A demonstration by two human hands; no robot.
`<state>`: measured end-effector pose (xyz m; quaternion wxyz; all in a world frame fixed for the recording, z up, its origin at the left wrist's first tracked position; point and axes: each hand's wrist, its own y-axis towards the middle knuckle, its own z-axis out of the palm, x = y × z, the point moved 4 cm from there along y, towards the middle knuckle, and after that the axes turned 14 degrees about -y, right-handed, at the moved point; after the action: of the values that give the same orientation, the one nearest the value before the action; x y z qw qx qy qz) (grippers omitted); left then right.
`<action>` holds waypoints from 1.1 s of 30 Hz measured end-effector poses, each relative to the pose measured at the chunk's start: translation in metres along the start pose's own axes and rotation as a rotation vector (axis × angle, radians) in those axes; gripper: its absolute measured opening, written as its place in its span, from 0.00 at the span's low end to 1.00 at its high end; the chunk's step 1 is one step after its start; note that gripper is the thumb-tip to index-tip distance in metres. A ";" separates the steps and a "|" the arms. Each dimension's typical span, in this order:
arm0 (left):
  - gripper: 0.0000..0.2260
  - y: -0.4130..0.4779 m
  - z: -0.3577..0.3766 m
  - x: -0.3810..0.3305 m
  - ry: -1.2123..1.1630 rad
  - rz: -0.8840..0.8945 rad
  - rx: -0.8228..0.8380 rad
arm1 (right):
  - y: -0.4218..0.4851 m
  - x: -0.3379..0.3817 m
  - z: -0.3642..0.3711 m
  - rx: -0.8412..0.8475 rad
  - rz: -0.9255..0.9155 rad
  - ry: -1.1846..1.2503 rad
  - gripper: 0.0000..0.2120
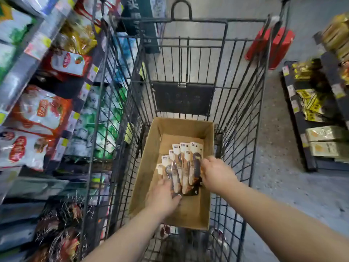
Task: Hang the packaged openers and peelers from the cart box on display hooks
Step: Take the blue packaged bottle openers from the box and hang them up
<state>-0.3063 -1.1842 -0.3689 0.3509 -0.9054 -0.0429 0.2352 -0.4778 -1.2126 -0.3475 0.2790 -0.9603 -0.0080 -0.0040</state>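
A brown cardboard box (180, 127) sits in the bottom of a dark wire cart (243, 103). Inside it, several carded packaged openers (181, 163) are fanned out, their hang-hole tops pointing away from me. My left hand (162, 197) grips the fan at its lower ends. My right hand (217, 173) holds the rightmost packages at their right edge. A dark package (194, 191) lies under the fan on the box floor. No display hooks for them are in view.
Shelves of bagged snacks (37, 114) run along the left, close to the cart. At lower left hang hooks with small packets (62, 224). A red basket (272, 46) stands on the grey floor beyond the cart. Low shelves with boxed goods (321, 118) are at right.
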 end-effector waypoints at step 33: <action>0.21 0.179 0.072 0.106 -0.749 -0.421 -0.111 | 0.142 0.028 0.169 0.327 0.497 0.808 0.37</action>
<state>-0.2607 -1.2482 -0.5744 0.3021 -0.7464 -0.3636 0.4683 -0.4472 -1.2417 -0.5664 0.3991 -0.7987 0.3289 -0.3076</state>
